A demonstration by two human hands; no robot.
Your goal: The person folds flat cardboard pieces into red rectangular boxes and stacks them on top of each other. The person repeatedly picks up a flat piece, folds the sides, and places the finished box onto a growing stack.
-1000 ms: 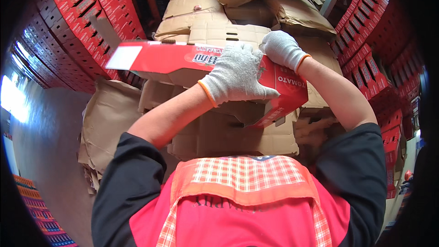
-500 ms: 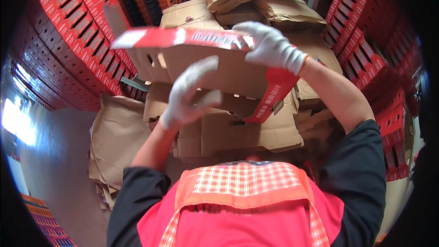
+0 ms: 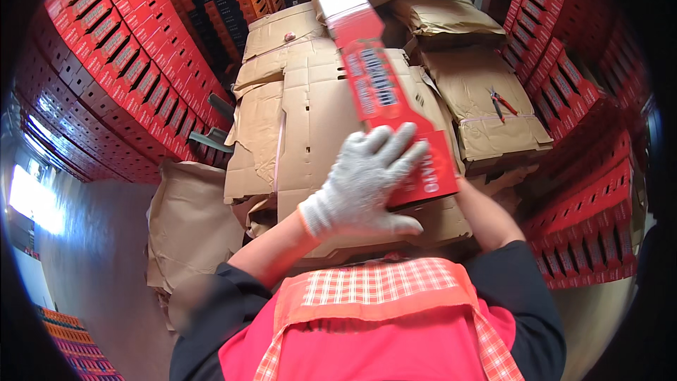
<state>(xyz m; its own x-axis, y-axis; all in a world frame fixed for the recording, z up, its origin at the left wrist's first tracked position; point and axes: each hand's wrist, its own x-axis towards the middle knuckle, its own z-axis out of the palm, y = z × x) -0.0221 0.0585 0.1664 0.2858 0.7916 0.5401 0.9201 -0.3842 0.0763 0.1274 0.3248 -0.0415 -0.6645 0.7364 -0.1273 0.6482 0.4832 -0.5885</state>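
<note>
A red printed cardboard box (image 3: 377, 92) stands tilted in front of me, its long side running from the far middle down toward my chest. My left hand (image 3: 367, 183), in a whitish knit glove, lies with fingers spread against the near end of the box, its thumb stretched out below. The right forearm reaches up behind that near end, and my right hand is hidden by the box. Flat brown cardboard sheets (image 3: 317, 127) lie stacked beneath the box.
Pliers with red handles (image 3: 503, 104) rest on a strapped brown bundle (image 3: 493, 137) at right. Paper-wrapped packs (image 3: 444, 10) lie at the back. Tall stacks of red boxes (image 3: 134, 49) flank both sides. A brown paper-covered pile (image 3: 190, 226) stands at left.
The box has swung from lying crosswise to running lengthwise away from me. My left hand has moved right onto its near end; my right hand has come down behind it, out of sight.
</note>
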